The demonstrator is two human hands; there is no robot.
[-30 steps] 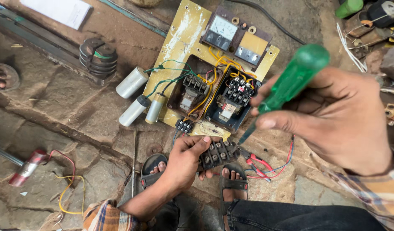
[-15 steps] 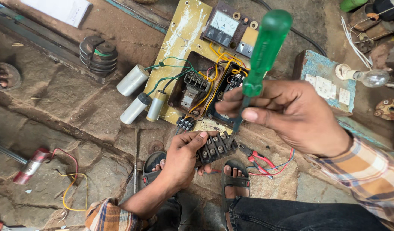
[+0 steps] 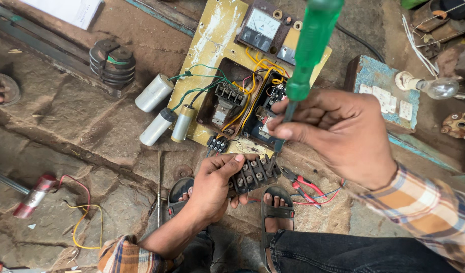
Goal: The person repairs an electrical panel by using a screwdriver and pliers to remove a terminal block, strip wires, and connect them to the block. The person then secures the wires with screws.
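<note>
While our left hand clamps the black terminal block, our right hand grips the green screwdriver, fingers closed around it. We judge screw-driving in hand; next, the tip must seat squarely in a screw head.

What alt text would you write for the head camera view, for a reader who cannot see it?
A left hand holds a black terminal block while the right hand sets a green-handled screwdriver onto it. Behind lies an open yellow electrical panel with wires, a meter and three cylindrical capacitors on stone ground.
</note>
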